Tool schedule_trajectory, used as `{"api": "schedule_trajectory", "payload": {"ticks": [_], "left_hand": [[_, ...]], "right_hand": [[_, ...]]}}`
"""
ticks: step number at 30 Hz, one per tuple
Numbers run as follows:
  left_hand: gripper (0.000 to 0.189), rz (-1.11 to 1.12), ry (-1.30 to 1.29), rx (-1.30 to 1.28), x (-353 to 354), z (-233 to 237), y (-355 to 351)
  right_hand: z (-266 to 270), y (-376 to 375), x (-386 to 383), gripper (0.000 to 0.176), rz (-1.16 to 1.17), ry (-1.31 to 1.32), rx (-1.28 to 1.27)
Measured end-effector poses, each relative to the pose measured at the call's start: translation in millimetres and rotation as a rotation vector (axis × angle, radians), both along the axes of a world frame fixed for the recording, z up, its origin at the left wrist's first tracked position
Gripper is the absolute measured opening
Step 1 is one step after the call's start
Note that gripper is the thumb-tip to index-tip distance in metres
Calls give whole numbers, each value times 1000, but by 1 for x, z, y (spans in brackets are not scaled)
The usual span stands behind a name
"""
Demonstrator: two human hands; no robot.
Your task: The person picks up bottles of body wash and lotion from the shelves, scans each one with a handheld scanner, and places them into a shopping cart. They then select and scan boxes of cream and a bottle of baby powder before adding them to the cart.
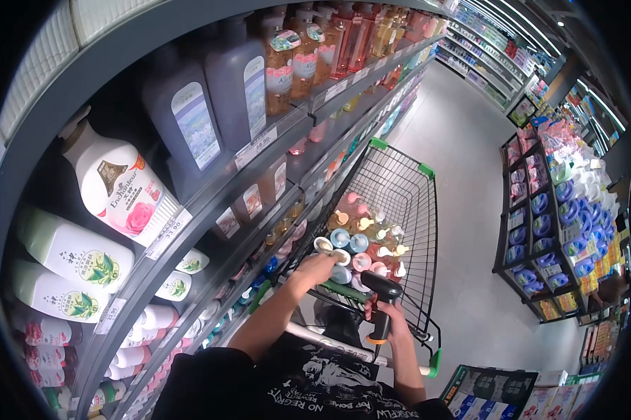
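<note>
A shopping cart (427, 231) stands in front of me, and several pump bottles (361, 262) with pink, blue, cream and yellow tops are packed upright in it. My left hand (315, 271) reaches over the cart's near left corner, its fingers closed at the top of a white-topped pump bottle (341, 257); the fingers partly hide the bottle. In my right hand (394, 316), above the cart handle (329, 341), is a black barcode scanner (383, 308) with an orange end. The fingers wrap round its grip, and its head points left over the bottles.
Curved shelves (238, 210) of body wash run close along my left, with a white Enchanteur bottle (123, 185) near their edge. To the right stands a display rack (539, 231) of purple and pink packs. Boxes (494, 392) sit at lower right. Grey aisle floor (462, 140) runs ahead.
</note>
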State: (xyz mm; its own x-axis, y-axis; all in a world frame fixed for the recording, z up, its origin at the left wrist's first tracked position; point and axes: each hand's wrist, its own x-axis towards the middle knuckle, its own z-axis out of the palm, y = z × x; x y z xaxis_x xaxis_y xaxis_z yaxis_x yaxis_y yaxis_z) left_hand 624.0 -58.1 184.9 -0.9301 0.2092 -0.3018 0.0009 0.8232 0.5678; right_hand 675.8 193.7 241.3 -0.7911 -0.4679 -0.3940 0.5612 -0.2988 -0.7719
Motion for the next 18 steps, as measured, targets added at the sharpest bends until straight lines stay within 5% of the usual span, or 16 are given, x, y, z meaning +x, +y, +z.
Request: {"api": "schedule_trajectory", "payload": {"ticks": [14, 18], "left_hand": [[40, -2, 7, -84, 54, -33, -16], [34, 289, 229, 246, 108, -13, 6]], "right_hand": [[-33, -2, 44, 25, 64, 17, -130], [-30, -5, 62, 24, -57, -44, -134]]}}
